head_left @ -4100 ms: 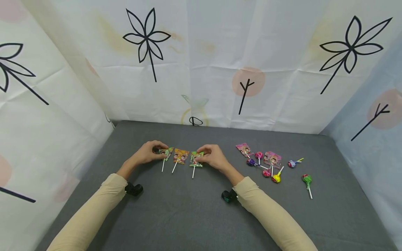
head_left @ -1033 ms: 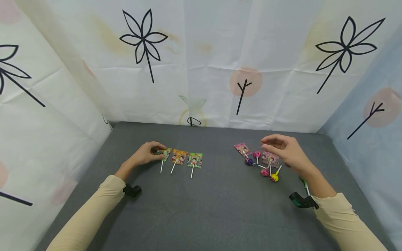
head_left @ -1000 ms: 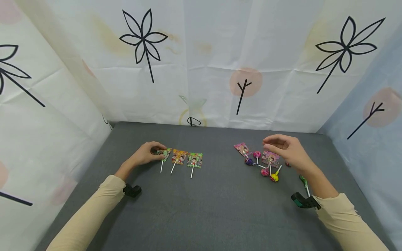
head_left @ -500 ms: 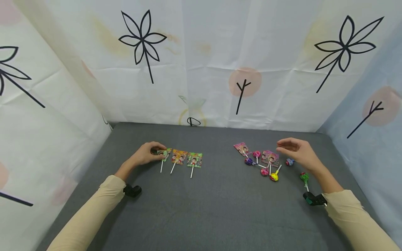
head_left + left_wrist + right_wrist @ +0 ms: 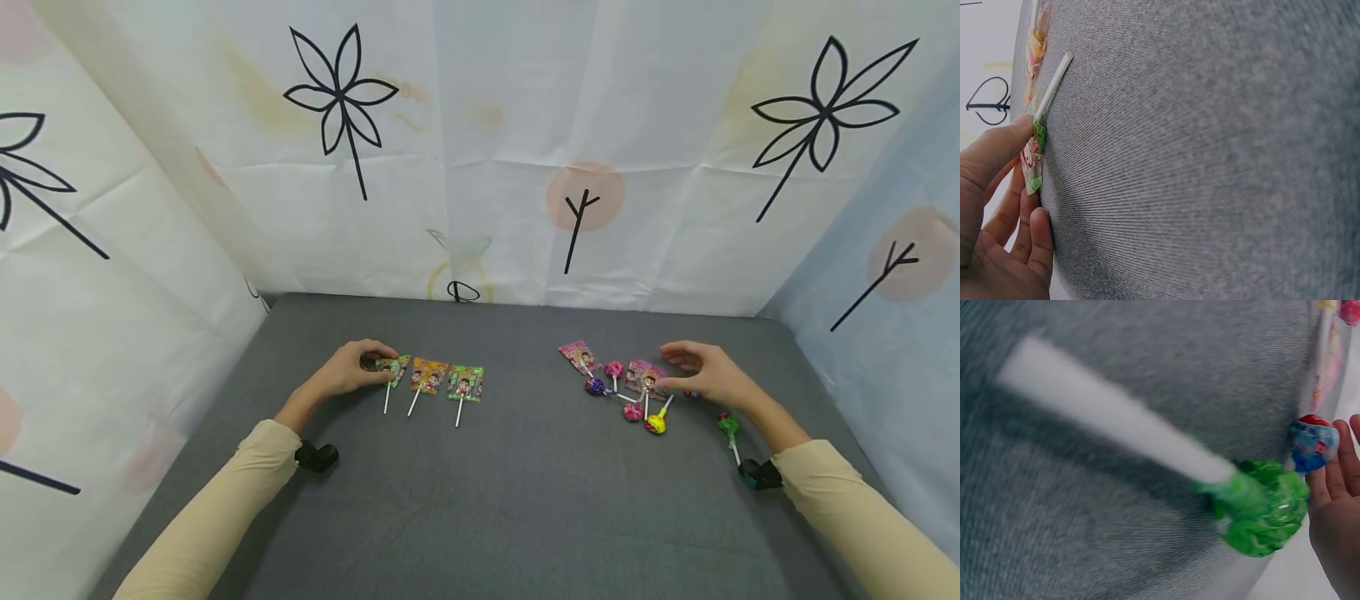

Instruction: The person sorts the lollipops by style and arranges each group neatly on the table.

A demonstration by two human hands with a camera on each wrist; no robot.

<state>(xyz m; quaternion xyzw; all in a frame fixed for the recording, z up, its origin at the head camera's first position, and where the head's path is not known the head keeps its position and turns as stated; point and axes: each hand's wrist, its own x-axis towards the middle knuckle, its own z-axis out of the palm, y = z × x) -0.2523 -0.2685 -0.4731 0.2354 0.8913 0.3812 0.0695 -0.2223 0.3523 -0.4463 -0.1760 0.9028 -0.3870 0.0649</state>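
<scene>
Three flat-packed lollipops [image 5: 428, 376] lie in a row, left hand [image 5: 352, 367] pinching the leftmost green packet [image 5: 402, 369], right hand [image 5: 708, 375] beside a pink packet [image 5: 638, 372], fingers parted, holding nothing: gathering flat packets seems underway, next calling for a pinch.

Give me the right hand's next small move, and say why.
I'd probably pinch the nearer pink packet with the right hand: its thumb appears beside that packet's edge, and its grip is spread, with nothing visible in it.
</scene>
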